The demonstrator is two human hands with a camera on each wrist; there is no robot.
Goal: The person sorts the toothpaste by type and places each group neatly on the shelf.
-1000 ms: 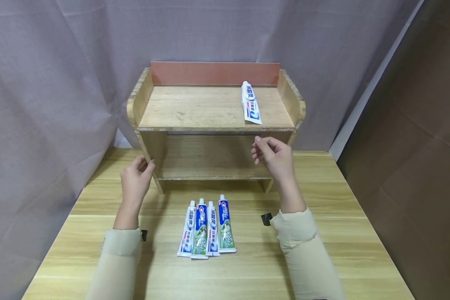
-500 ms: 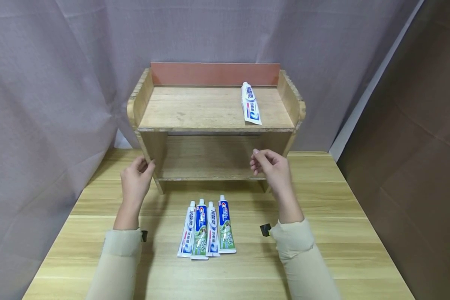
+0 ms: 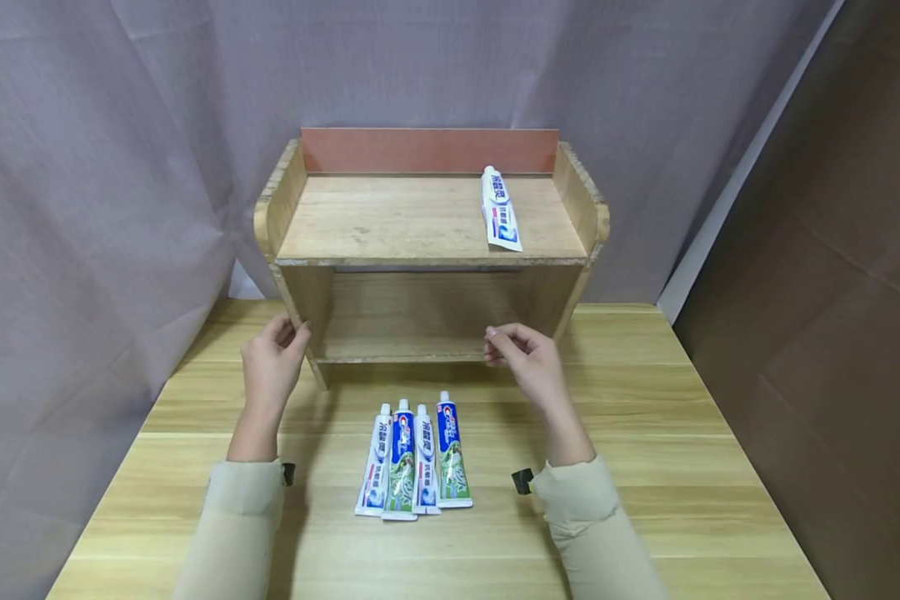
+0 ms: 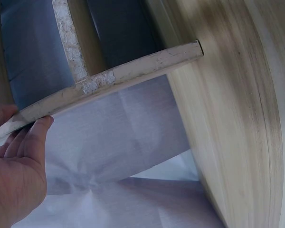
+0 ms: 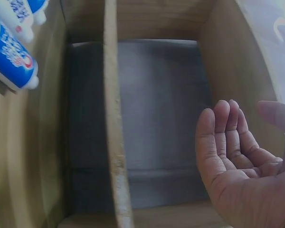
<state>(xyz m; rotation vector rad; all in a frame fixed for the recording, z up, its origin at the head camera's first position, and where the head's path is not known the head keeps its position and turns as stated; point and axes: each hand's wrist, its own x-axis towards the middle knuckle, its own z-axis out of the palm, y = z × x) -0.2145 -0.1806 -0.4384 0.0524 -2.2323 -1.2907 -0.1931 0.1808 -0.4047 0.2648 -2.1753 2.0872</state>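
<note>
Item 1: two-tier raw-wood shelf unit w/ reddish back panel [image 3: 427, 250]. Stands at rear of light wood-grain bench [image 3: 645, 467], back to the grey cloth backdrop [image 3: 105, 167]. Lower tier bare in view.

Item 2: white-and-blue toothpaste tube, single [image 3: 499, 208]. Lies flat on top tier, right side, cap toward back panel, near the right side wall. The raised walls and back panel would prob. keep it from sliding off.

Item 3: four toothpaste tubes, white/blue/green, in a row [image 3: 414, 457]. Flat on bench in front of shelf, side by side and touching, caps toward shelf; between the two hands, within reach of either.

Item 4: left hand [image 3: 272, 362]. At shelf's front left upright, fingers [image 4: 35, 137] lightly curled with tips against the panel edge, touching it, not wrapped round; prob. steadying the unit.

Item 5: right hand [image 3: 527, 360]. In front of lower tier's front edge, right of centre, above and right of the tube row; holds nothing. Fingers [image 5: 225, 126] close together, loosely curled, thumb apart; wrist view shows bare palm facing the lower compartment. Contact w/ shelf edge: cannot tell.

Item 6: cream long sleeves [image 3: 240, 517], both arms.
</note>
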